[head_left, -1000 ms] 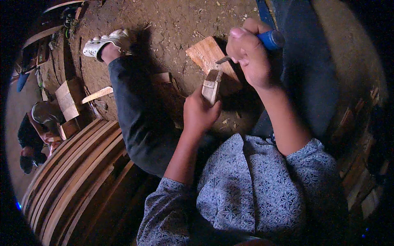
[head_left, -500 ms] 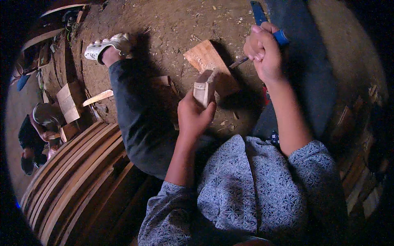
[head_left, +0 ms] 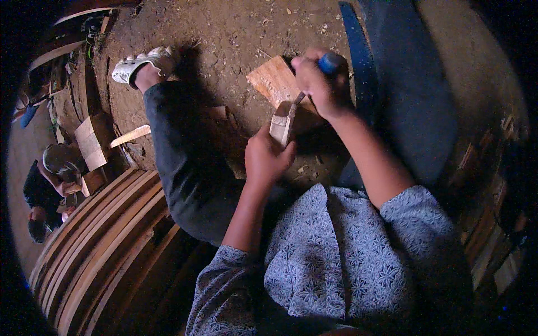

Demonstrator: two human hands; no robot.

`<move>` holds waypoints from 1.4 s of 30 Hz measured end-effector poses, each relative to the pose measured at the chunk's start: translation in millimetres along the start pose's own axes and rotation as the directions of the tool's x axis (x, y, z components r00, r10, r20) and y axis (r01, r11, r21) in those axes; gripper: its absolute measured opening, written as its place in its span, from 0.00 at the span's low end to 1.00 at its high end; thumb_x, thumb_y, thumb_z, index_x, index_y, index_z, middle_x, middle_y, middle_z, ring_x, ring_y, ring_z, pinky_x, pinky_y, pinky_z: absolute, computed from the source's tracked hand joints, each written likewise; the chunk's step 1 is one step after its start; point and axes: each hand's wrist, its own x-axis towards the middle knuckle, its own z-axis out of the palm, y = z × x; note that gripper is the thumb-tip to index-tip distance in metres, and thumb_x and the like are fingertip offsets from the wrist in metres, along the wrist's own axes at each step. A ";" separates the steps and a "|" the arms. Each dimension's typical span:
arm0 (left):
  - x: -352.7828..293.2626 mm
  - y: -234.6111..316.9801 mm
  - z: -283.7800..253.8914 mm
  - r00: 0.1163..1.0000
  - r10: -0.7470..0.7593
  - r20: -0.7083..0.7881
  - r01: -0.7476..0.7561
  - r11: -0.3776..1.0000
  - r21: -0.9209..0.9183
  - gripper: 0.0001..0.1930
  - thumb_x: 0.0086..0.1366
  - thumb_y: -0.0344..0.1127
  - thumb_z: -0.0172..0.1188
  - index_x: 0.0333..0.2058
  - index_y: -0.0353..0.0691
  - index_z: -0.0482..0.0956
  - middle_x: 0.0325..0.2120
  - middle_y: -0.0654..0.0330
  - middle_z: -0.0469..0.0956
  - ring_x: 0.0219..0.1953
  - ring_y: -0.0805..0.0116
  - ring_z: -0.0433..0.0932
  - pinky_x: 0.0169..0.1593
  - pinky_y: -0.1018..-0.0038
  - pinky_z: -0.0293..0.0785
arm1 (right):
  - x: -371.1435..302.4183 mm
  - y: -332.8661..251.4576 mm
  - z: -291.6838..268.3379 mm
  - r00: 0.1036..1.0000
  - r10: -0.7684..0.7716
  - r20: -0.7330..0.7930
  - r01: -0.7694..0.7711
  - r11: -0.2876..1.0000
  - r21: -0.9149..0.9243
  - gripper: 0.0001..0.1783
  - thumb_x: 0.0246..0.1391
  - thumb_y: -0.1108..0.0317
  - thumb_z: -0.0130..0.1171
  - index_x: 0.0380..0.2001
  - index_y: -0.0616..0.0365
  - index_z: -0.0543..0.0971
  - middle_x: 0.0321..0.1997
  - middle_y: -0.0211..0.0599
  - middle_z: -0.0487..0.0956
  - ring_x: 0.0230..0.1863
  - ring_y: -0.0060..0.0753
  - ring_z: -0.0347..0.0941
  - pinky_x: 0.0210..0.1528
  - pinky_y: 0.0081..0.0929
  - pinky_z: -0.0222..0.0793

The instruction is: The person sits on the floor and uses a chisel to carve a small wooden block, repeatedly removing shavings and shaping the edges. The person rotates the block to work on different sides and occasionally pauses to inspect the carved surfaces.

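So the brown dirt floor [head_left: 224, 61] was the workplace, strewn with pale chips, and a thick orange-brown wooden slab [head_left: 273, 78] lay on it just past the hands. Both were closed up: left hand [head_left: 267, 158] wrapped round the near end of a small pale wooden block [head_left: 279, 129], right hand [head_left: 318, 85] fisted round a blue-handled tool [head_left: 329, 63]. The block's far end poked toward the slab; couldn't tell if they touched. The tool's narrow dark blade [head_left: 298, 100] met the block's far right edge.

Decent setup, I reckoned, with the left hand's fingers back from the cutting end. Short, light strokes angled away from that hand looked smartest, blade low to the wood. Personally I'd have braced the block firmly on the slab, since an unsupported piece could twist.
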 end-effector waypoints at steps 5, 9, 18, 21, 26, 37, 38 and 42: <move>0.9 2.3 1.4 0.999 0.038 -0.024 -0.039 0.999 -0.038 0.18 0.44 0.36 0.68 0.34 0.34 0.76 0.23 0.44 0.78 0.31 0.44 0.79 0.35 0.59 0.75 | 6.0 -67.9 -4.8 0.999 0.005 0.053 -0.018 0.969 0.245 0.17 0.52 0.71 0.54 0.14 0.52 0.61 0.09 0.21 0.55 0.10 0.16 0.51 0.16 0.20 0.50; 1.9 8.1 1.2 0.999 0.037 -0.007 -0.037 0.999 0.027 0.18 0.44 0.36 0.67 0.33 0.34 0.76 0.23 0.44 0.78 0.31 0.44 0.79 0.35 0.59 0.75 | -2.3 -16.0 7.3 0.996 -0.088 -0.033 0.089 0.995 0.045 0.13 0.51 0.70 0.55 0.16 0.53 0.65 0.10 0.21 0.60 0.11 0.16 0.54 0.18 0.20 0.52; 1.8 -0.3 1.2 0.999 0.041 -0.024 -0.042 0.999 -0.035 0.17 0.45 0.36 0.67 0.33 0.34 0.77 0.24 0.43 0.78 0.32 0.44 0.79 0.35 0.60 0.75 | 6.0 -70.6 -11.0 0.999 -0.025 0.020 0.021 0.982 0.187 0.17 0.52 0.70 0.55 0.14 0.51 0.62 0.09 0.21 0.58 0.11 0.15 0.53 0.16 0.19 0.51; 2.4 -1.5 5.1 0.999 0.035 0.012 -0.034 0.999 -0.037 0.19 0.46 0.33 0.67 0.37 0.32 0.76 0.28 0.45 0.79 0.34 0.51 0.79 0.39 0.64 0.75 | 0.2 -1.4 9.3 0.983 -0.174 -0.058 0.172 0.985 -0.030 0.16 0.52 0.70 0.55 0.13 0.52 0.64 0.09 0.20 0.59 0.11 0.15 0.52 0.16 0.20 0.51; -0.1 10.9 -5.6 0.993 -0.058 0.099 0.055 0.998 0.033 0.22 0.47 0.24 0.66 0.43 0.29 0.74 0.36 0.49 0.81 0.40 0.64 0.80 0.46 0.70 0.74 | 5.6 1.7 -5.7 0.993 0.028 -0.118 -0.025 0.999 0.025 0.13 0.53 0.70 0.54 0.17 0.52 0.66 0.10 0.21 0.59 0.11 0.15 0.53 0.15 0.20 0.50; -2.8 -0.1 2.6 1.000 0.013 -0.024 -0.014 0.998 -0.054 0.19 0.44 0.33 0.68 0.36 0.32 0.76 0.26 0.43 0.79 0.34 0.45 0.80 0.37 0.61 0.76 | 6.2 -18.8 -0.9 0.999 -0.010 -0.031 0.013 0.996 0.088 0.18 0.52 0.69 0.55 0.15 0.51 0.59 0.09 0.22 0.54 0.09 0.17 0.50 0.14 0.20 0.48; -1.3 -0.4 2.8 0.999 0.017 -0.027 -0.018 0.999 -0.045 0.19 0.44 0.33 0.68 0.36 0.32 0.76 0.26 0.43 0.79 0.33 0.45 0.80 0.37 0.61 0.76 | 4.6 -27.6 -1.3 1.000 -0.019 -0.017 0.021 0.995 0.097 0.18 0.52 0.70 0.55 0.15 0.51 0.59 0.09 0.22 0.54 0.09 0.17 0.50 0.14 0.20 0.48; 0.3 -1.6 3.6 1.000 -0.011 -0.013 0.009 0.995 -0.101 0.19 0.44 0.34 0.68 0.36 0.32 0.77 0.26 0.43 0.79 0.33 0.47 0.80 0.36 0.63 0.76 | 3.3 -64.6 -1.7 0.996 -0.078 0.037 0.071 0.984 0.161 0.14 0.53 0.69 0.55 0.17 0.53 0.64 0.09 0.20 0.55 0.09 0.17 0.50 0.16 0.21 0.50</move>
